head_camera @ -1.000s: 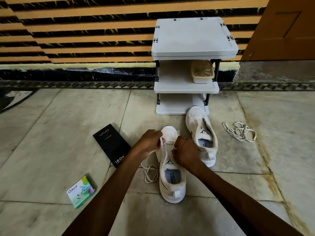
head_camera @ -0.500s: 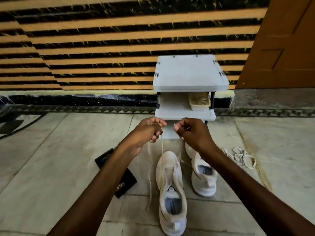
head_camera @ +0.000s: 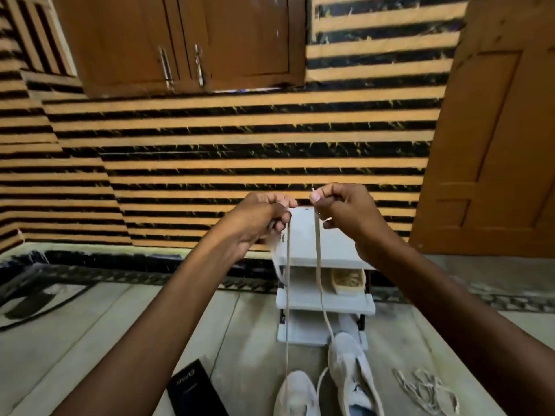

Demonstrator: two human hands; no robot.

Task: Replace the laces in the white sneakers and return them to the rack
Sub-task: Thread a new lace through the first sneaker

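Two white sneakers stand on the floor at the bottom of the head view: the near sneaker (head_camera: 295, 393) and a second sneaker (head_camera: 350, 370) to its right, toe toward the white shoe rack (head_camera: 326, 300). A white lace (head_camera: 287, 295) runs up from the near sneaker in two taut strands. My left hand (head_camera: 258, 219) pinches the left strand's end. My right hand (head_camera: 345, 211) pinches the right strand's end. Both hands are raised high in front of the rack's top shelf, close together.
A loose pile of old laces (head_camera: 426, 388) lies on the floor at right. A black box (head_camera: 195, 391) lies left of the sneakers. A small beige basket (head_camera: 347, 280) sits on the rack's middle shelf. A wooden door (head_camera: 495, 130) stands at right, striped wall behind.
Both hands have risen from the near sneaker's eyelets, pulling the lace ends up until the strands hang long and taut. The camera has tilted upward, so the shoes sit lower in view.
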